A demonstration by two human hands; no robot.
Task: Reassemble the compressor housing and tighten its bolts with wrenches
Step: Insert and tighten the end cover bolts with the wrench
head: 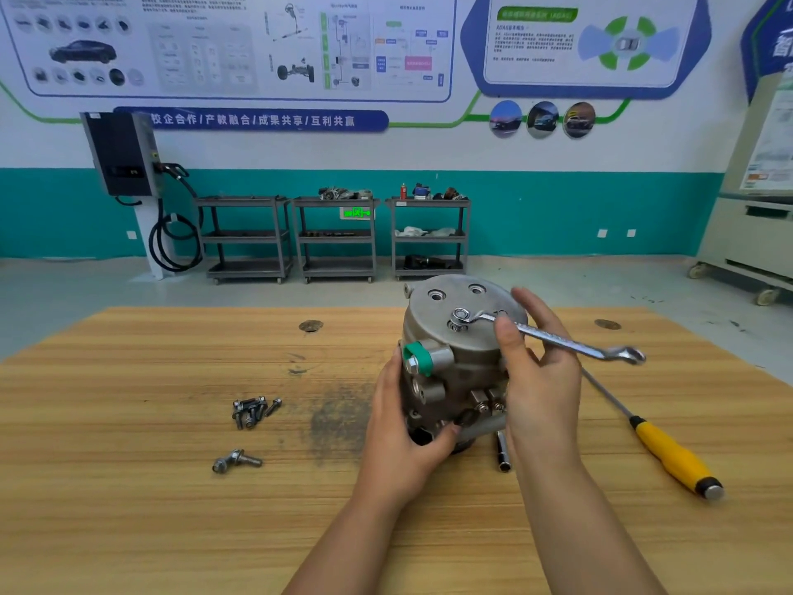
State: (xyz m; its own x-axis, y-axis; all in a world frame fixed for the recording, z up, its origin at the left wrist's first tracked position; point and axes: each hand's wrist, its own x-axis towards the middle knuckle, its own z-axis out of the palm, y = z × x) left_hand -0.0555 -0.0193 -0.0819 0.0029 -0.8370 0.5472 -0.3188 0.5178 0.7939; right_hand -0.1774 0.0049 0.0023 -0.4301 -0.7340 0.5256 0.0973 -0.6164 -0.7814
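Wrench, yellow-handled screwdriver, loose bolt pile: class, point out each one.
wrench (558, 340), head view, middle of its shank.
yellow-handled screwdriver (673, 457), head view, on its yellow handle.
loose bolt pile (251, 412), head view, centre of the cluster.

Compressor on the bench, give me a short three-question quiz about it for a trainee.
1. True or false: one end of the wrench sits on a bolt atop the compressor.
2. What is the left hand doing? A turning the wrench; B gripping the compressor's side; C hanging idle.
3. Fill in: the screwdriver on the table has a ____ handle.
Key: 1 true; 2 B; 3 yellow.
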